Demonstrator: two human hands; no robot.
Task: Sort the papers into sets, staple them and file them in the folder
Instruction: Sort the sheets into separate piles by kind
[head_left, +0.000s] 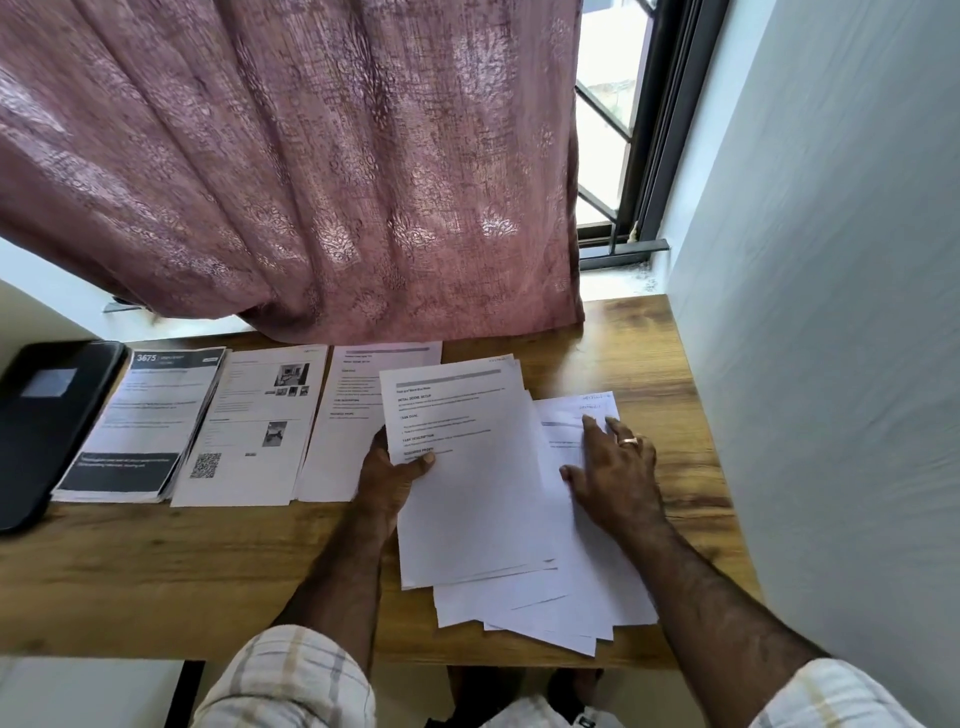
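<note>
Head view, sorting step in hand, nothing stapled or filed as far as visible. Wooden desk (639, 353), under a pink curtain (291, 171) beside a window (618, 130). Black folder (47, 415), closed, at far left edge of desk. Three sorted sets in a row right of folder: dark-banded sheets (143, 426), sheets with photos and QR code (254, 426), text sheets (353, 415), edges touching or overlapping. Unsorted loose stack (561, 597), white printed pages, fanned and askew, near front right of desk. Lifted sheaf (467, 483), headed text page on top, raised over loose stack. Left hand (392, 473), gripping sheaf at its left edge, thumb on top. Right hand (615, 478), fingers straight and spread, pressing flat on loose stack, ring on one finger. Next move, judged: match sheaf's heading to a set, lay it there squarely. Stapler not in view.
</note>
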